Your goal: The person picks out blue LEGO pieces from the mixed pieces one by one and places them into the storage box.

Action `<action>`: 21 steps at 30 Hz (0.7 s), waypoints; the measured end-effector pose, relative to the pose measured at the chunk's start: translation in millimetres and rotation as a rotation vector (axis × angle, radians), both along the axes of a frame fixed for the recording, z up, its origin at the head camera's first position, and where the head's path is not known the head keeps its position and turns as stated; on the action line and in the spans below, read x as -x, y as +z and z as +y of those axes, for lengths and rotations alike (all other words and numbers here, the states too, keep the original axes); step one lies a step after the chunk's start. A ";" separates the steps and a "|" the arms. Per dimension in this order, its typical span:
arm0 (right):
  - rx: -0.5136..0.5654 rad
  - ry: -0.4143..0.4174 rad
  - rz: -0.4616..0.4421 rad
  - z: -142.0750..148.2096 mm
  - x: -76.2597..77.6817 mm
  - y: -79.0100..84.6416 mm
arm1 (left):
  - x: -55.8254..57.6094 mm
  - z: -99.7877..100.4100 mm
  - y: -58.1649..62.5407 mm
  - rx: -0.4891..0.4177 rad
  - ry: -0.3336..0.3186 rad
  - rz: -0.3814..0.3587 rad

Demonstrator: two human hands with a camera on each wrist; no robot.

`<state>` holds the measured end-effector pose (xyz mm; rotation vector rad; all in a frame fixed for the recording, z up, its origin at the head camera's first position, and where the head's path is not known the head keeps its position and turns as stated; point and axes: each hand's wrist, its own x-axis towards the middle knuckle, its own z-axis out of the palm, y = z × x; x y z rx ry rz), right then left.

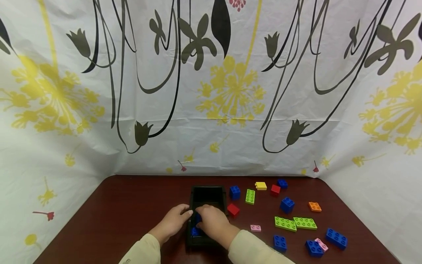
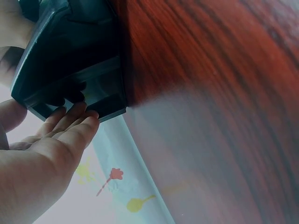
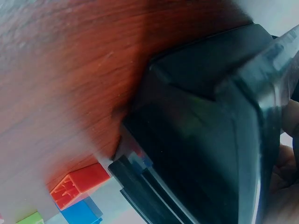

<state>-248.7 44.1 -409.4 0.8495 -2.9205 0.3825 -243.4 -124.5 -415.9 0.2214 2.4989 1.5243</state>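
Observation:
A black plastic bin (image 1: 208, 189) stands on the table with blue building bricks (image 1: 195, 231) in its near left part. My left hand (image 1: 174, 222) is at the bin's left side; in the left wrist view its fairly straight fingers (image 2: 70, 126) touch the outer wall, and the thumb lies near the rim. Inside the bin, my right hand (image 1: 214, 223) has finger and thumb on either side of a blue brick (image 1: 198, 217), pinching it. The hand covers part of that brick. From the right wrist, the bin wall (image 3: 196, 140) hides most of the hand.
Loose bricks lie right of the bin: red (image 1: 233, 210), blue (image 1: 287, 205), lime green (image 1: 285, 223), yellow (image 1: 261, 186), orange (image 1: 314, 206) and pink (image 1: 255, 228). The dark wooden table (image 1: 141, 198) ends at a patterned cloth (image 1: 211, 146) behind.

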 end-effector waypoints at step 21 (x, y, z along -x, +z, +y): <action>-0.021 -0.015 -0.036 -4.9 6.6 -10.4 | 1.3 -0.9 -2.3 0.003 0.000 0.012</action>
